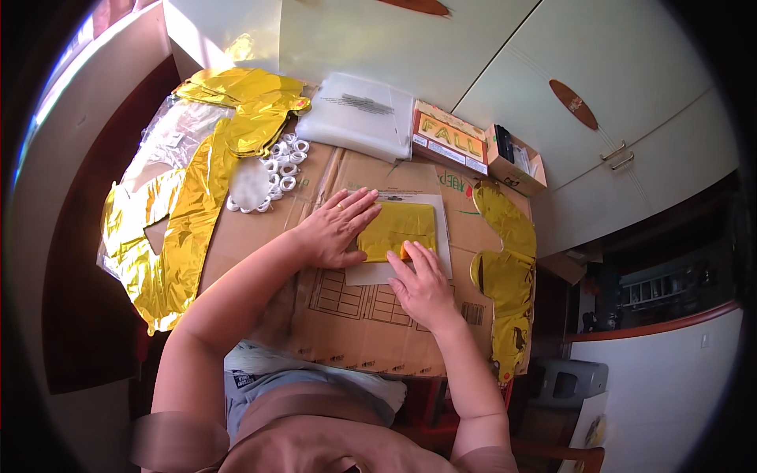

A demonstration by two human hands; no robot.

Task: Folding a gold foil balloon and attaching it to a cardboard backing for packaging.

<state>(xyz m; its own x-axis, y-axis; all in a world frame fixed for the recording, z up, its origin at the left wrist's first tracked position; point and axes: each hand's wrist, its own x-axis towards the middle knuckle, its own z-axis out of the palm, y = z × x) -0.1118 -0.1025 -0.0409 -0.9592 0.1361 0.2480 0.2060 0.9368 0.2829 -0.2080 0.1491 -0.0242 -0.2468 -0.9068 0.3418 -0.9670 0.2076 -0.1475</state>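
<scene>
A folded gold foil sheet (394,229), apparently a flattened foil balloon, lies on a white card (443,236) in front of me. My left hand (335,229) rests flat at its left side, fingers stretched out toward the upper left corner and a ring on one finger. At the lower right edge of the foil sits my right hand (423,284), its fingertips touching the foil with thumb and fingers apart. A small orange patch (405,251) shows beside those fingertips; what it is I cannot make out.
Cardboard (260,292) covers the table. Unfolded gold foil balloons (193,229) spread at left, more gold foil (505,284) at right. White ribbon coils (285,158), clear plastic sleeves (355,118), a printed box (449,142) and an open small box (516,162) stand toward the back.
</scene>
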